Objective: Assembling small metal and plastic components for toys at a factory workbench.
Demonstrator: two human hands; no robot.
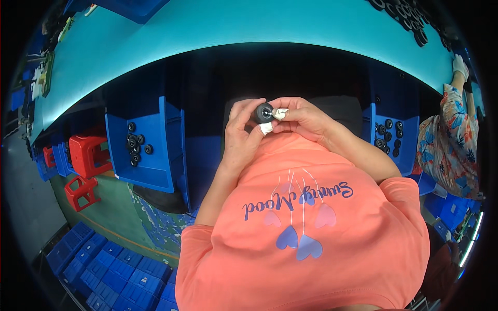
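Note:
A small black wheel (261,115) with a pale hub is held up in front of my chest between both hands. My left hand (241,136) curls around its left side, the white-wrapped thumb below it. From the right, my right hand (306,120) grips the wheel, with its own white-wrapped thumb pressed near the hub. The fingers behind the wheel are partly hidden. In the blue bin on my left (145,175) lie several loose black wheels (136,141). More black wheels (388,136) rest in the blue bin on my right (410,111).
A turquoise worktable (249,26) curves across the far side, with many black rings (410,18) at its far right. Red stools (85,155) and stacked blue crates (116,269) stand to the left. A co-worker in a patterned top (451,140) is at the right, a gloved hand (459,66) at the table.

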